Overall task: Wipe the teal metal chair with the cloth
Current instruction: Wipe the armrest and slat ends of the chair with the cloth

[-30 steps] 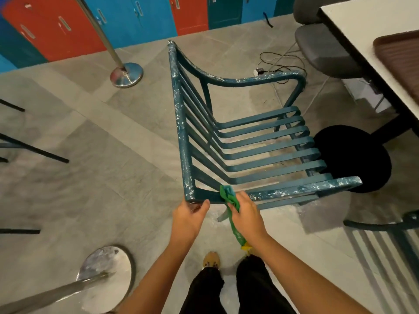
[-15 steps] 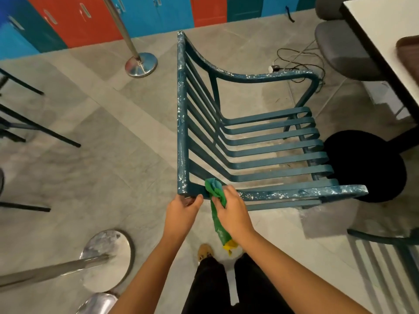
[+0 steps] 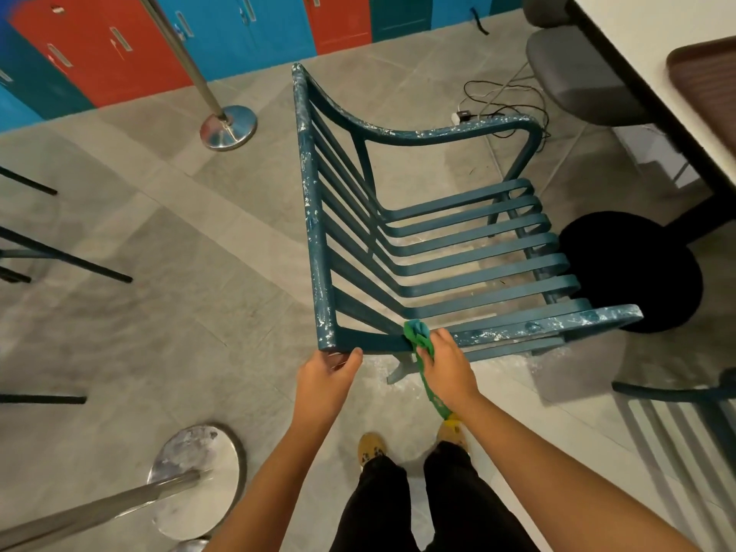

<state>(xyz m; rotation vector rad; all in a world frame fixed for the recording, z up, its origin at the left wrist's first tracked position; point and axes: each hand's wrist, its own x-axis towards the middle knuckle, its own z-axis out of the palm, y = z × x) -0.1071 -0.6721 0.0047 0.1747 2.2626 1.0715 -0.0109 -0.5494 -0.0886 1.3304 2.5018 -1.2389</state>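
Grey tiled floor point(image 3: 159, 312), with red and blue lockers point(image 3: 119, 41) beyond the chair point(image 3: 314, 233). The chair stands on the floor in front of me, with a table point(image 3: 637, 45) to its right. My left hand point(image 3: 324, 376) curls round the chair's near corner. Just beside it, my right hand point(image 3: 448, 368) clamps the cloth point(image 3: 418, 332) against the chair's near rail, and the cloth's tail hangs below.

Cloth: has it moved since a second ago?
Yes: the cloth slid right along the rail of the teal chair, away from its near-left corner.
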